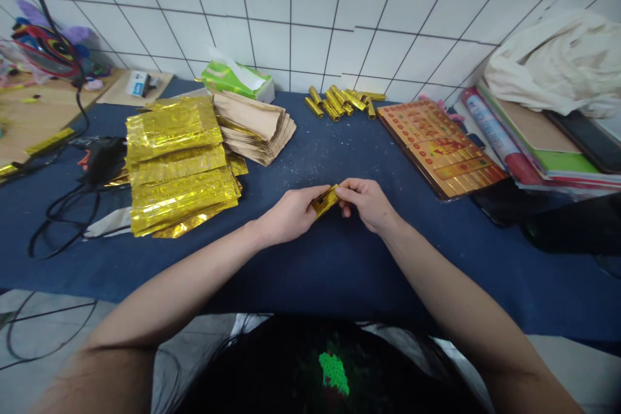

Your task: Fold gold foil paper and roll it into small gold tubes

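Between my two hands, just above the blue cloth at the middle of the table, is a small folded piece of gold foil paper. My left hand pinches its left end, thumb on top. At the other end, my right hand grips it between thumb and fingers. A fanned stack of gold foil sheets lies to the left of my hands. Brown paper sheets are piled beside that stack. Several rolled gold foil pieces sit in a heap near the wall.
A green tissue pack stands against the tiled wall. On the right lie an orange-gold printed board, a spray can and stacked notebooks under a white cloth bag. Black cables and a wooden board occupy the left.
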`<act>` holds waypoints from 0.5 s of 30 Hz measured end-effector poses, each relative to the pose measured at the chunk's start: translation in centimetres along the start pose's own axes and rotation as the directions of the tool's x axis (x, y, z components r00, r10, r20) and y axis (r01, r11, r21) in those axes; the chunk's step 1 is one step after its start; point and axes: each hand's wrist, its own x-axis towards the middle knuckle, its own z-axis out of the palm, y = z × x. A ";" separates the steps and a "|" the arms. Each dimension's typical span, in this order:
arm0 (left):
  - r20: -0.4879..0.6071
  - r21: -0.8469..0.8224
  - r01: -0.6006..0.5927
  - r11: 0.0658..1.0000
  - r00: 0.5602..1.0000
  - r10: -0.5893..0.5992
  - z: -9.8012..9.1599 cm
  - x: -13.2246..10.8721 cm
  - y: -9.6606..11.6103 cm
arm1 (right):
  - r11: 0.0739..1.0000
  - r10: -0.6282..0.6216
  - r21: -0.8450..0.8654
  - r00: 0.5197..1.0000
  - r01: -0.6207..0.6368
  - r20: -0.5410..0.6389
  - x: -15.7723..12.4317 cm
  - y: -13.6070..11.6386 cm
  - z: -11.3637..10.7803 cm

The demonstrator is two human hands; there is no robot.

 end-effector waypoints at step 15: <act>0.186 -0.439 0.131 0.889 0.981 -0.052 0.0 0.1 -0.1 | 0.958 0.117 0.259 0.992 -0.126 0.052 0.2 -0.4 -0.6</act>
